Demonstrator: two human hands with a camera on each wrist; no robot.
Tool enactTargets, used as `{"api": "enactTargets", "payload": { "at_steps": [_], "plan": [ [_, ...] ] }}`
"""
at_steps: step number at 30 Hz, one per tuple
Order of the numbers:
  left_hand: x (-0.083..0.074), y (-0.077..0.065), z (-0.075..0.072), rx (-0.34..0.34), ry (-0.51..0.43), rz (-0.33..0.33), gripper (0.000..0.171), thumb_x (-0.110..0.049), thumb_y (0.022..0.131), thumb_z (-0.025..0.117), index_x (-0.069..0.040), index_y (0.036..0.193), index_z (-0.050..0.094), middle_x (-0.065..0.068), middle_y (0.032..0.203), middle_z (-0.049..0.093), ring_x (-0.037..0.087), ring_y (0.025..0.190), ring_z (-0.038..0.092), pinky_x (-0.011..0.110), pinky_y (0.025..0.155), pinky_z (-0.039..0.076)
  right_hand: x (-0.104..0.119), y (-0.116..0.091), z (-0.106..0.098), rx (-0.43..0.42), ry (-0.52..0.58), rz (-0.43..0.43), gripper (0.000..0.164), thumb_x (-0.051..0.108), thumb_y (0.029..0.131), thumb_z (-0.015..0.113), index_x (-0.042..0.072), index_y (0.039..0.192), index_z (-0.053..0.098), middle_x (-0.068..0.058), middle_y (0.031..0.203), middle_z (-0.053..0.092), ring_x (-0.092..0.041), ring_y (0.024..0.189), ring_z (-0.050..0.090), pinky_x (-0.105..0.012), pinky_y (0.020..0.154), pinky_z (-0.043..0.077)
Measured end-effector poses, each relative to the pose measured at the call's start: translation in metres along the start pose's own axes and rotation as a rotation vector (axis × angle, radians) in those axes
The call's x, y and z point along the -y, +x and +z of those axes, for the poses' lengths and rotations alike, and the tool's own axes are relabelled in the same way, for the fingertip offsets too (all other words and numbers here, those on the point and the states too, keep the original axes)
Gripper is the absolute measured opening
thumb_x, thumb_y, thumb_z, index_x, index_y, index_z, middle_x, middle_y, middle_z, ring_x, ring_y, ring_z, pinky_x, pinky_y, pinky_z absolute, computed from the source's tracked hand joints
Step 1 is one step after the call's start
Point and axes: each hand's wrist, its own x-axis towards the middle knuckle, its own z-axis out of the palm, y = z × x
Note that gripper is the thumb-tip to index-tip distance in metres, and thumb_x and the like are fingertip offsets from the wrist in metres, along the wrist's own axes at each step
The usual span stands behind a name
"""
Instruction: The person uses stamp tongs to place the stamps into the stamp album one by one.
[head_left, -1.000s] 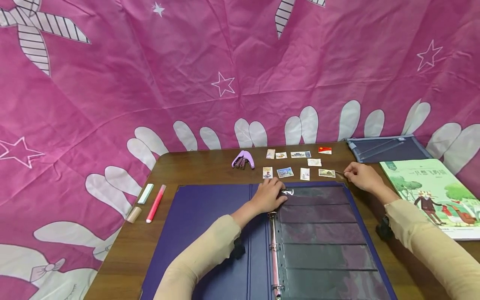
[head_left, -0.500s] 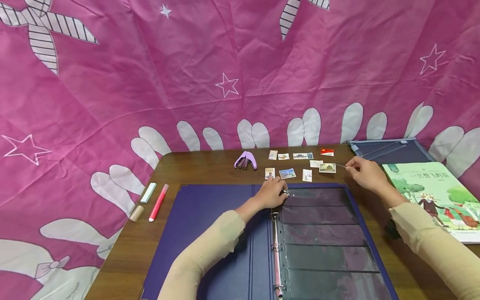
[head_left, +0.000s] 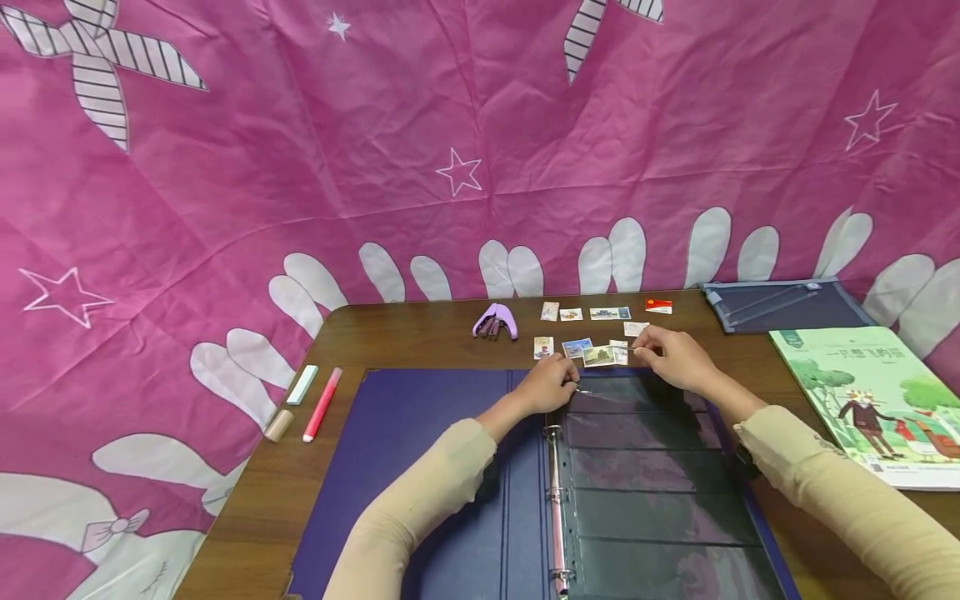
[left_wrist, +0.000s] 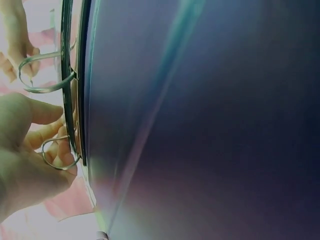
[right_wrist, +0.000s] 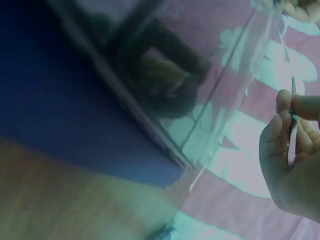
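Note:
My right hand (head_left: 673, 358) pinches a pair of tweezers (right_wrist: 292, 137). At the tweezers' tip is a green-and-tan postage stamp (head_left: 598, 357), held just above the top pocket and overlapping two other stamps in the head view. With thumb and curled fingers, my left hand (head_left: 550, 385) grips the top pocket's clear film at the upper left of the black stamp album page (head_left: 637, 471). Metal rings (head_left: 553, 493) hold this page in the open dark blue binder (head_left: 435, 467). In the left wrist view, the left fingers (left_wrist: 47, 114) are close to the rings.
Several loose stamps (head_left: 610, 313) lie behind the binder, with a purple clip-like tool (head_left: 495, 321) to their left. A red marker (head_left: 322, 406), a pale eraser-like block (head_left: 302, 385) and a tan piece (head_left: 279, 425) sit left. At right are a picture book (head_left: 870, 400) and zip pouch (head_left: 787, 304).
My right hand has lifted the stamp with the tweezers and carried it left, to the top pocket. The left hand has stayed at the page's upper left corner, its fingers at the film.

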Motion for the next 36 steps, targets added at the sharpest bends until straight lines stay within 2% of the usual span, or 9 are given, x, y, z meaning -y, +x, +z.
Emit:
{"api": "enactTargets", "payload": {
  "at_steps": [5,9,17,21,30,36],
  "plan": [
    [-0.003,0.003,0.002,-0.029,0.017,0.014,0.008,-0.011,0.089,0.055,-0.007,0.092,0.061,0.005,0.089,0.057,0.012,0.082,0.045,0.022,0.08,0.037,-0.002,0.0,0.01,0.051,0.016,-0.01,0.006,0.01,0.088,0.06,0.006,0.092,0.06,-0.006,0.076,0.069,-0.012,0.066,0.055,-0.028,0.063,0.04],
    [-0.004,0.004,0.004,-0.04,-0.009,0.014,0.007,-0.012,0.089,0.057,-0.007,0.09,0.062,0.004,0.088,0.057,0.011,0.08,0.046,0.018,0.073,0.037,-0.005,-0.002,0.013,0.083,0.052,-0.02,0.006,0.011,0.087,0.06,0.005,0.088,0.059,-0.004,0.073,0.068,-0.007,0.061,0.053,-0.025,0.061,0.039],
    [-0.003,0.007,0.001,-0.053,-0.058,0.001,0.008,-0.01,0.089,0.057,-0.005,0.088,0.063,0.008,0.089,0.06,0.013,0.08,0.053,0.016,0.07,0.039,-0.008,-0.003,0.007,0.136,0.095,-0.045,0.007,0.011,0.088,0.061,0.005,0.086,0.058,-0.003,0.07,0.066,-0.005,0.062,0.053,-0.023,0.059,0.039],
    [-0.002,0.008,-0.001,-0.059,-0.057,0.002,0.009,-0.01,0.089,0.056,-0.006,0.086,0.063,0.007,0.088,0.06,0.012,0.079,0.052,0.016,0.069,0.039,-0.01,-0.003,0.003,0.16,0.105,-0.059,0.008,0.011,0.087,0.062,0.003,0.09,0.06,-0.003,0.069,0.065,-0.004,0.062,0.052,-0.022,0.058,0.039],
    [-0.001,0.008,-0.002,-0.048,-0.071,-0.014,0.01,-0.011,0.09,0.056,-0.006,0.085,0.063,0.007,0.088,0.059,0.011,0.076,0.05,0.017,0.068,0.038,-0.016,0.0,0.002,0.207,0.117,-0.083,0.006,0.01,0.089,0.06,0.005,0.087,0.062,-0.001,0.066,0.063,-0.003,0.061,0.05,-0.022,0.059,0.039],
    [-0.001,0.006,-0.003,-0.051,-0.077,-0.017,0.012,-0.012,0.09,0.055,-0.006,0.085,0.064,0.007,0.088,0.06,0.011,0.075,0.052,0.017,0.067,0.039,-0.013,0.007,0.002,0.272,0.126,-0.095,0.006,0.011,0.088,0.061,0.005,0.084,0.063,-0.002,0.064,0.06,-0.003,0.059,0.049,-0.022,0.059,0.038]
  ]
}}
